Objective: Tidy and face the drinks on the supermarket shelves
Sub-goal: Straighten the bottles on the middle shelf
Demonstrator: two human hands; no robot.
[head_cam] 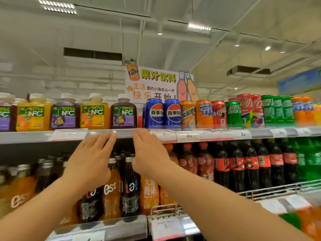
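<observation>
Both hands are raised toward the top shelf [121,133] and nothing is held. The left hand [90,160] is spread with straight fingers, and the right hand [149,153] is flat with its fingers kept together; the fingertips lie at the shelf's front edge. The step seems to be a reach for the drinks above: the purple juice bottle [123,114] stands just over the gap between the hands, and the blue cans [163,113] are just to its right. Next, a drink probably must be taken and turned with its label forward. A small opening is seen between the juice bottle and the cans; otherwise the row is packed tightly, so little room is left for fingers.
</observation>
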